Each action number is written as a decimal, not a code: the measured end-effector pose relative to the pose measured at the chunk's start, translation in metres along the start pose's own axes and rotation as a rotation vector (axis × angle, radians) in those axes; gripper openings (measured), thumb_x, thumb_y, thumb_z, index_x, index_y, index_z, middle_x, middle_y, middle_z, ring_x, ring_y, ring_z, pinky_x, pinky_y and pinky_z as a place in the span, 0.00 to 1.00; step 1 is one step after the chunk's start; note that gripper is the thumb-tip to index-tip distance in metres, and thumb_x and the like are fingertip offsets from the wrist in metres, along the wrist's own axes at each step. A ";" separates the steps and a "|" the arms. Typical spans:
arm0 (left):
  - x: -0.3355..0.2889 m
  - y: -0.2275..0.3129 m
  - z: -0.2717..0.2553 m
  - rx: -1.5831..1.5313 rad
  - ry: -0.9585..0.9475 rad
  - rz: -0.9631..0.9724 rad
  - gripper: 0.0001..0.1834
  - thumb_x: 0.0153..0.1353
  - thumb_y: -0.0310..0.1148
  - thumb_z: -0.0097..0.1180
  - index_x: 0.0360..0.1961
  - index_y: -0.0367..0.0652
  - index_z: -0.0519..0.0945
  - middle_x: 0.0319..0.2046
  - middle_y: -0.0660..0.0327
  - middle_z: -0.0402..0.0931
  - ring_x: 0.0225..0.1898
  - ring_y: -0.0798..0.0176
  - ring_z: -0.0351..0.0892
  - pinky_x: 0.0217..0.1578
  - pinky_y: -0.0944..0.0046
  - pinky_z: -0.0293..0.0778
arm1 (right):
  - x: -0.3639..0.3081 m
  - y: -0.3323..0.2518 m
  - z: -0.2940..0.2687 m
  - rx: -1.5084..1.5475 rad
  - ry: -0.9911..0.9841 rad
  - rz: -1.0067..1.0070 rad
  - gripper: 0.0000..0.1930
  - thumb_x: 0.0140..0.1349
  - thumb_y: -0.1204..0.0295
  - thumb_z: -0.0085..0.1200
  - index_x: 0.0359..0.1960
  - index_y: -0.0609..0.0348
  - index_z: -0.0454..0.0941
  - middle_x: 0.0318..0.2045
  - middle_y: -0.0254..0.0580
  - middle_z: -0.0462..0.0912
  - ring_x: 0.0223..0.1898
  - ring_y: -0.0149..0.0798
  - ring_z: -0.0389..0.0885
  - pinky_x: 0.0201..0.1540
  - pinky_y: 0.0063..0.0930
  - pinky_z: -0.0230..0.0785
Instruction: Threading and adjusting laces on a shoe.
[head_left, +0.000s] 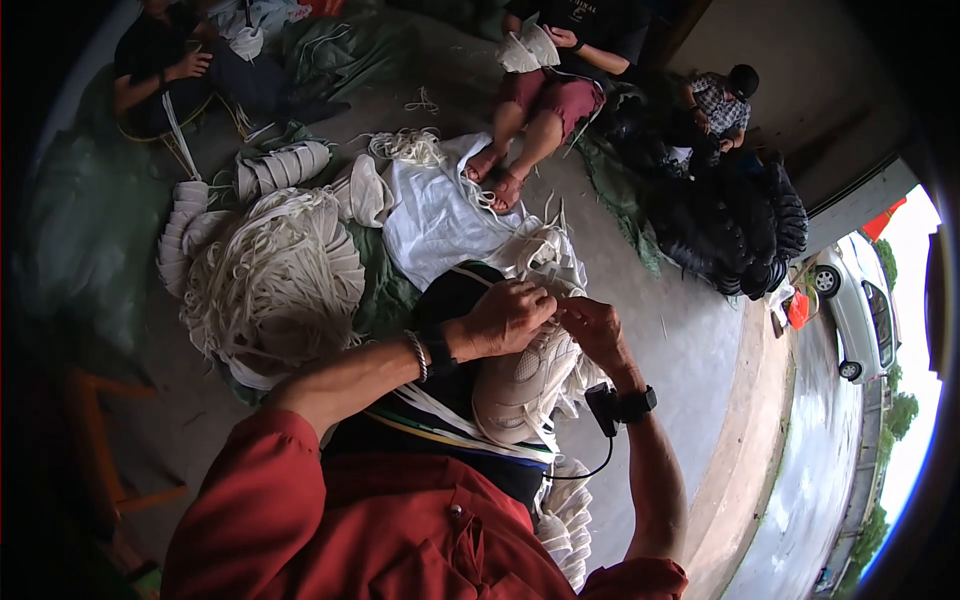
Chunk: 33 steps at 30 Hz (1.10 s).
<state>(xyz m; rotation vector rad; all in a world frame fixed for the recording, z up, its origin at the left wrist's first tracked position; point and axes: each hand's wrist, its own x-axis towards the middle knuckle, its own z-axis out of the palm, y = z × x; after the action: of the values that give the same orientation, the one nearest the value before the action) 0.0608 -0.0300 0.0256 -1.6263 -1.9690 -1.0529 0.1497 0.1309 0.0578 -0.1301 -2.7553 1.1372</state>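
Observation:
A cream shoe upper (515,385) with a mesh-like panel rests on my lap, its rounded toe end toward me. Over its far end, my left hand (508,318) and my right hand (595,328) come nearly fingertip to fingertip. Both are closed in a pinch; what sits between the fingers is too small to make out. Several white laces (440,418) lie across my dark-clad thighs, beside the upper. More pale uppers (545,255) and lace ends bunch up just beyond my hands.
On the left stands a large heap of cream uppers and laces (275,275). A white sack (435,215) lies ahead, near a seated person's sandalled feet (500,180). Other people sit farther back. Black uppers (725,230) are piled at the right, and a wooden stool (110,440) stands at the left.

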 end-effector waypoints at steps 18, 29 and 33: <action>-0.028 -0.031 0.007 -0.344 -0.039 -0.485 0.09 0.49 0.26 0.52 0.34 0.41 0.72 0.19 0.56 0.72 0.22 0.54 0.74 0.24 0.60 0.67 | -0.038 0.034 0.038 0.446 0.368 0.154 0.05 0.50 0.80 0.52 0.28 0.62 0.70 0.22 0.36 0.75 0.26 0.27 0.72 0.31 0.21 0.66; -0.015 -0.025 0.009 -0.341 -0.061 -0.521 0.04 0.48 0.26 0.55 0.25 0.38 0.73 0.19 0.56 0.72 0.22 0.58 0.74 0.24 0.62 0.67 | -0.037 0.033 0.042 0.463 0.366 0.139 0.04 0.53 0.79 0.48 0.31 0.61 0.71 0.24 0.30 0.72 0.29 0.23 0.68 0.33 0.18 0.62; -0.010 -0.011 0.009 -0.450 -0.149 -0.493 0.05 0.46 0.26 0.55 0.27 0.38 0.76 0.20 0.54 0.75 0.24 0.55 0.76 0.25 0.62 0.69 | -0.033 0.027 0.039 0.574 0.292 0.128 0.04 0.53 0.78 0.49 0.32 0.62 0.71 0.25 0.29 0.72 0.28 0.23 0.68 0.33 0.17 0.62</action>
<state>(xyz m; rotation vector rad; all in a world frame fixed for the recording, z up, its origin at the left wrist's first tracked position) 0.0548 -0.0311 0.0095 -1.4847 -2.4386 -1.7043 0.1759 0.1188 0.0078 -0.3679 -2.1035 1.7318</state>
